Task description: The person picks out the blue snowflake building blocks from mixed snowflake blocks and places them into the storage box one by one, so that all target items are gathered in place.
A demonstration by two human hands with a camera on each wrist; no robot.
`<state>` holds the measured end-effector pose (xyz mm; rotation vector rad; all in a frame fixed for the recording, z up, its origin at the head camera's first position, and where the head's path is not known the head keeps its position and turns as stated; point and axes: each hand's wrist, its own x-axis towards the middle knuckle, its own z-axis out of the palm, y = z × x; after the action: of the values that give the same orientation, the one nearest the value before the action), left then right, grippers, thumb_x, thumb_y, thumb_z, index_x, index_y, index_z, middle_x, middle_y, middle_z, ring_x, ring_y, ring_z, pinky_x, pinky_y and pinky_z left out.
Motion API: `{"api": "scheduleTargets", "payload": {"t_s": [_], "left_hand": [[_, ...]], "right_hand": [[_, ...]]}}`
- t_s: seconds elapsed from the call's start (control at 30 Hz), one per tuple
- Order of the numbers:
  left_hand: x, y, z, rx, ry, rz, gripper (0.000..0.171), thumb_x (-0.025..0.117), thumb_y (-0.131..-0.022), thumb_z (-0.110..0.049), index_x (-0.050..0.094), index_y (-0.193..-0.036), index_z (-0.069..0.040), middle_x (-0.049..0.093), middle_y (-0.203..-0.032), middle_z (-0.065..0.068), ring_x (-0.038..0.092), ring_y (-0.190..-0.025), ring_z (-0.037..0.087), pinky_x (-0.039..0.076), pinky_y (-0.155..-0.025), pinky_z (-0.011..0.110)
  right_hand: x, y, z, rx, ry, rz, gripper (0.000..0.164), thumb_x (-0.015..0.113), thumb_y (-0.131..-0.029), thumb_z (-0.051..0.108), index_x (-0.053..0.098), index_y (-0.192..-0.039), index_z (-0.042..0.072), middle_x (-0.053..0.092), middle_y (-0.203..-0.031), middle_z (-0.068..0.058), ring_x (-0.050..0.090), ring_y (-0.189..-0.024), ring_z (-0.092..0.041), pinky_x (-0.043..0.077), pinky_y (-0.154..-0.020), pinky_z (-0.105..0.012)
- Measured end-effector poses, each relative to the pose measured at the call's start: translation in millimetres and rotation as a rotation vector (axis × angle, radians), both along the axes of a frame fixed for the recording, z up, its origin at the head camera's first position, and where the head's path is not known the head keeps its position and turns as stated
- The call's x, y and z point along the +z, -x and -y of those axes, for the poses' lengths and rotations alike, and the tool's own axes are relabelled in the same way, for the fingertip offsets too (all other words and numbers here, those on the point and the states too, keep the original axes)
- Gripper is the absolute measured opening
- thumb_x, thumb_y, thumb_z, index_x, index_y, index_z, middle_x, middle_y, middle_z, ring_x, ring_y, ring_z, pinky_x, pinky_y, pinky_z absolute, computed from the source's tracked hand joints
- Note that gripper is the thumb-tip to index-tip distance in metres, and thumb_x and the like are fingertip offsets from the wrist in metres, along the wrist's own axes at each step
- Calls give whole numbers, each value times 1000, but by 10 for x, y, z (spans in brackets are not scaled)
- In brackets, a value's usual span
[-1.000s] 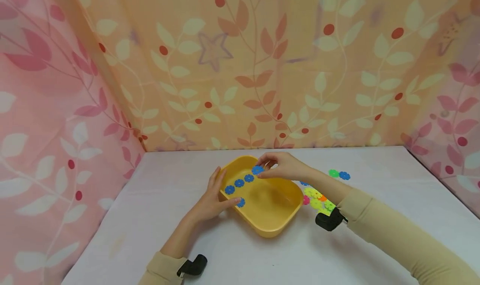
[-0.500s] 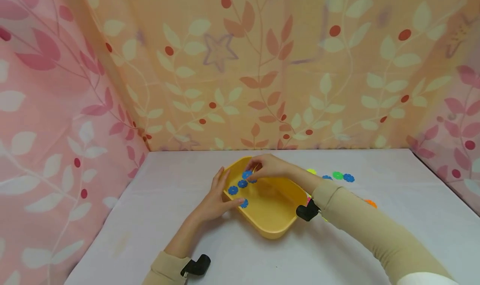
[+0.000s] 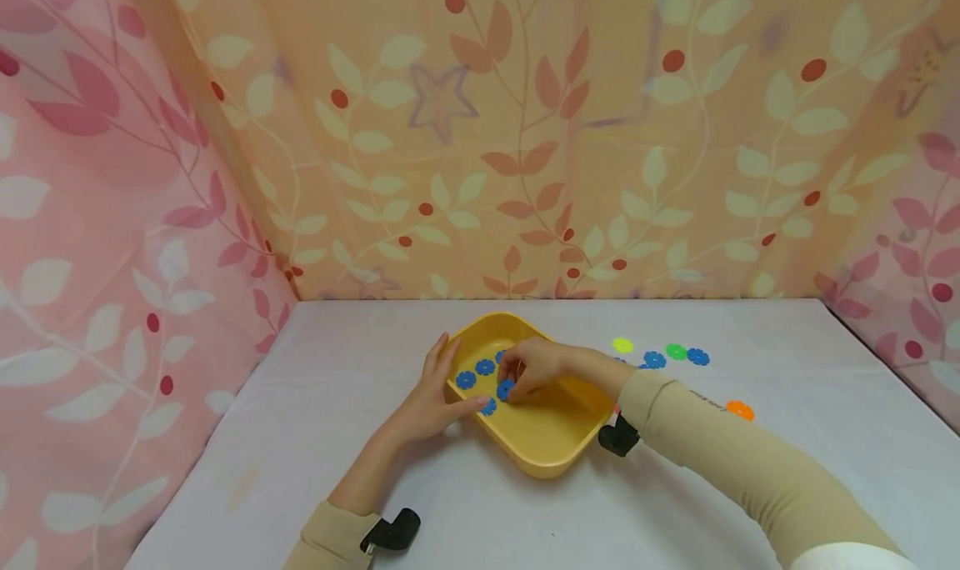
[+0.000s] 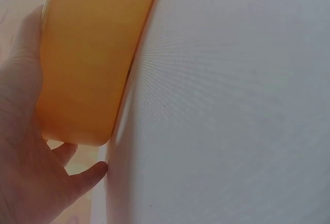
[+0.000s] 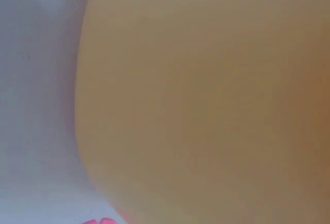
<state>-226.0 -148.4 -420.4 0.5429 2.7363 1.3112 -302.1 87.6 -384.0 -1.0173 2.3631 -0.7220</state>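
Note:
A yellow plastic tub [image 3: 551, 428] stands at an angle on the white tabletop. My left hand [image 3: 423, 407] holds its left corner, thumb hooked over the near rim and the other fingers spread along the outer end; in the left wrist view the hand [image 4: 33, 177] wraps the tub's end wall [image 4: 90, 80]. Inside the tub, my right hand [image 3: 538, 363] pinches a blue flower-shaped plastic disc [image 3: 506, 390] low over the floor. Several similar blue discs [image 3: 466, 380] lie at the tub's left end, one of them beside my left thumb. The right wrist view is filled by the tub's wall [image 5: 196, 100].
Right of the tub lie loose discs: a yellow one [image 3: 622, 345], a green one [image 3: 677, 352], blue ones [image 3: 698, 357] and an orange one [image 3: 740, 409]. My right forearm covers part of that area. A patterned curtain [image 3: 450, 162] closes off the table's back and sides.
My right hand has moved left over the tub, then down and nearer the front rim, with the blue disc in its fingertips. The left hand keeps its hold; the view has shifted slightly.

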Motion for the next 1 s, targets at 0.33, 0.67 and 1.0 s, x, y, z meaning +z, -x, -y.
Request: {"api": "scheduleTargets", "payload": {"t_s": [0.33, 0.67, 1.0], "left_hand": [[-8, 5, 0, -2, 5, -3, 104, 72, -83, -54, 9, -158, -20, -8, -163, 2, 7, -147, 32, 19, -112, 59], [-8, 2, -4, 4, 7, -3, 103, 72, -83, -53, 10, -158, -20, -7, -163, 3, 8, -147, 32, 19, -112, 59], [-29, 10, 4, 6, 3, -8, 104, 72, -83, -54, 9, -158, -21, -8, -163, 3, 7, -147, 33, 19, -111, 60]], "right_hand": [[-19, -32, -1, 0, 10, -79, 27, 82, -79, 14, 68, -101, 7, 62, -86, -1, 54, -77, -7, 48, -74, -19], [-70, -36, -37, 11, 40, -86, 26, 80, -82, 14, 68, -103, 5, 61, -88, -3, 54, -81, -10, 48, -77, -20], [-35, -99, -119, -54, 120, -34, 27, 79, -82, 14, 69, -106, 5, 64, -91, -4, 57, -81, -13, 50, -74, -21]]}}
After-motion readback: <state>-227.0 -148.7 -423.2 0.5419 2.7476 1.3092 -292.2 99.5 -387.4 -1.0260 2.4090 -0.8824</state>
